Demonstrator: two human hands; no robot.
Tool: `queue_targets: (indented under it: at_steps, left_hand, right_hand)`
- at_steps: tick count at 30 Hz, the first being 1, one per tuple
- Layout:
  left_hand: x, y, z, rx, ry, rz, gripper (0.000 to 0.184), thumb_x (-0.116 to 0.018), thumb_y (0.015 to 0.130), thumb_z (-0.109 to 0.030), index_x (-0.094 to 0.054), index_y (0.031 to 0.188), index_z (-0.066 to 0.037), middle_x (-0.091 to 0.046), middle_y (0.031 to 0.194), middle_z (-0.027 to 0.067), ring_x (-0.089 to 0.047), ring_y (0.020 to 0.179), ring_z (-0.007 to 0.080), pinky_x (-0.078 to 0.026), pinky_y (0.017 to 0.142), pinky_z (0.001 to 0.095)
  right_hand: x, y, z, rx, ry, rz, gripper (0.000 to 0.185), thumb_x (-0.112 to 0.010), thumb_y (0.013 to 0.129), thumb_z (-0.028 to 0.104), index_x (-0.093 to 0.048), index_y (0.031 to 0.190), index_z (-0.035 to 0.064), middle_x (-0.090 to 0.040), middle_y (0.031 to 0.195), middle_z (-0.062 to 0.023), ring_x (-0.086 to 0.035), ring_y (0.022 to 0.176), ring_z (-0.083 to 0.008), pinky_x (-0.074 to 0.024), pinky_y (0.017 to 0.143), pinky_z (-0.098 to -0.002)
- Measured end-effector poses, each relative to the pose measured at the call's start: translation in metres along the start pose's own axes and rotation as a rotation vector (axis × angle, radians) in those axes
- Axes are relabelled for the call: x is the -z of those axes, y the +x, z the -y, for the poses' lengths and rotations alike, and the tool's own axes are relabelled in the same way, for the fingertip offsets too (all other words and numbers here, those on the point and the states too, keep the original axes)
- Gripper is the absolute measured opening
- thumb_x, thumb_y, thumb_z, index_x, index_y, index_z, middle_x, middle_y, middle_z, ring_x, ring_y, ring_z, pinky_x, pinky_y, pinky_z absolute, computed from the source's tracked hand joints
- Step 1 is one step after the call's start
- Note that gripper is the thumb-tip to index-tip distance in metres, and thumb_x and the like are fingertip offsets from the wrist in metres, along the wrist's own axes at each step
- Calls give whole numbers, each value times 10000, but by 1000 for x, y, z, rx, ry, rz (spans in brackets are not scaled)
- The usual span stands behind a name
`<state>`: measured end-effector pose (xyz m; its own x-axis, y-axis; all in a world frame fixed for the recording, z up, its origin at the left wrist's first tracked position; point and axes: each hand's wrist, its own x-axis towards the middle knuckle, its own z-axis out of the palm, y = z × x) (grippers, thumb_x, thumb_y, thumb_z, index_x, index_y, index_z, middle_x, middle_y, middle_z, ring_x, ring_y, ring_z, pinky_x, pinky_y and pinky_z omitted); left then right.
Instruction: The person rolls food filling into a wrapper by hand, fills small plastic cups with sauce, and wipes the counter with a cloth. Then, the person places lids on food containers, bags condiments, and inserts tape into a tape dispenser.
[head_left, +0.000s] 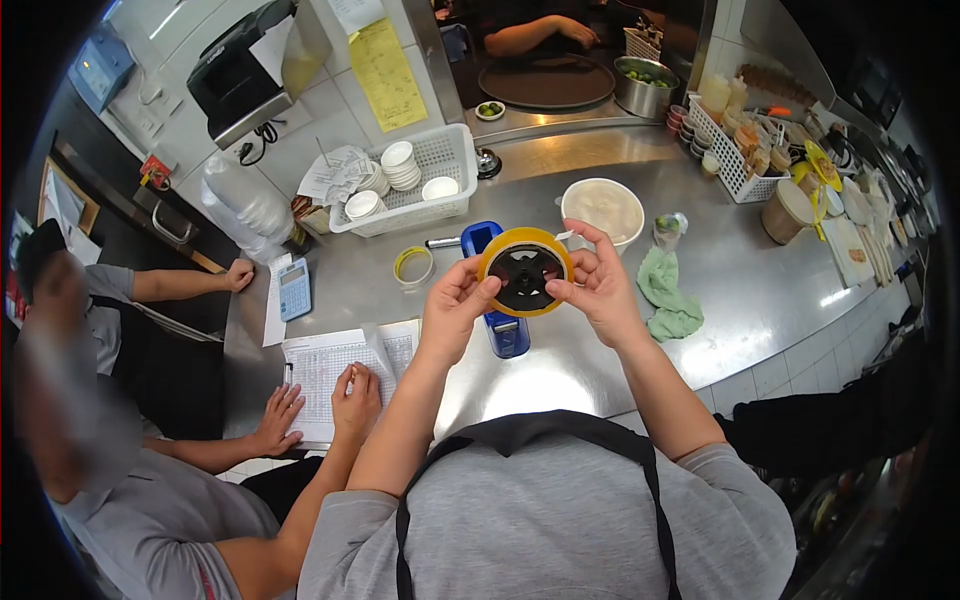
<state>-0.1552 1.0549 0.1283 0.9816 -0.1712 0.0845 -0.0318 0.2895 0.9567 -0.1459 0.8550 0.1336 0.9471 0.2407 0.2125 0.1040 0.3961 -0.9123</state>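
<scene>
A roll of yellowish packing tape (524, 238) with a black hub in its core is raised over the steel counter. My left hand (459, 306) grips its left edge, thumb pressed on the face. On the opposite edge my right hand (602, 290) is closed, its thumb near the hub. A small white piece sticks out by the right index finger, perhaps a tape end. Partly hidden below the roll lies a blue tape dispenser (509, 338). An empty-looking tape ring (413, 265) lies left of it, near a marker (448, 242).
At left, a co-worker's hands (355, 402) rest on papers on a clipboard (322, 385); another person stands behind. A calculator (294, 290), white basket of small cups (455, 205), tub (603, 208), green cloth (668, 293) and condiment basket (735, 170) are on the counter (590, 372).
</scene>
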Motion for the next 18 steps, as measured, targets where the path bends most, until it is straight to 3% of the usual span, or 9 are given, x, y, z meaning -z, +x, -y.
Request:
queue_targets:
  at_steps: [6, 11, 18]
  left_hand:
    - [-3, -8, 12, -203, 73, -88, 375, -611, 855, -67, -491, 1197, 27, -611, 1055, 82, -588, 952, 125, -475, 832, 253]
    - [-17, -18, 22, -343, 76, -163, 383, -608, 849, -34, -474, 1199, 45, -599, 1072, 106, -584, 981, 152, -462, 865, 262]
    - [-22, -27, 37, -471, 87, -211, 359, -612, 838, -10, -485, 1172, 25, -595, 1077, 105, -569, 1001, 145, -451, 871, 254]
  right_hand:
    - [-6, 2, -6, 54, -57, -30, 608, -683, 770, 12, -355, 1282, 31, -596, 1008, -95, -575, 976, -147, -476, 838, -260]
    - [-1, 6, -15, 76, -35, -11, 393, -644, 797, -8, -487, 1156, -5, -587, 1095, -104, -569, 1008, -149, -465, 868, -255]
    - [5, 20, -22, 140, -67, 36, 325, -615, 802, -47, -529, 1108, 16, -598, 1050, -85, -573, 1000, -149, -464, 871, -259]
